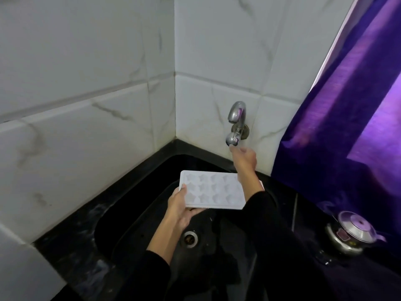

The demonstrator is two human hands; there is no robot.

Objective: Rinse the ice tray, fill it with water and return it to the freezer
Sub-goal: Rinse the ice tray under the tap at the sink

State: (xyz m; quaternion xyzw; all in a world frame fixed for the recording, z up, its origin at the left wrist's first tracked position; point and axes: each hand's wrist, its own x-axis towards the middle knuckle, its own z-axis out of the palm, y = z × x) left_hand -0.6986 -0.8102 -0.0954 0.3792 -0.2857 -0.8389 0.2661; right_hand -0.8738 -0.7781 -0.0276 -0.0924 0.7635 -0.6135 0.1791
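A white ice tray (213, 190) with star-shaped moulds is held level over the black sink (138, 216). My left hand (180, 205) grips its near left corner, thumb on top and fingers underneath. My right hand (244, 158) is raised just below the round knob of the chrome wall tap (235, 121), fingertips at the knob; whether they grasp it is blurred. My right forearm crosses over the tray's right end and hides it. No water is seen running from the spout.
The sink's metal drain (190, 238) lies below the tray. White marble-look tiles form the wall corner behind. A purple curtain (351, 118) hangs at the right. A steel pressure cooker (351, 233) stands on the black counter at the right.
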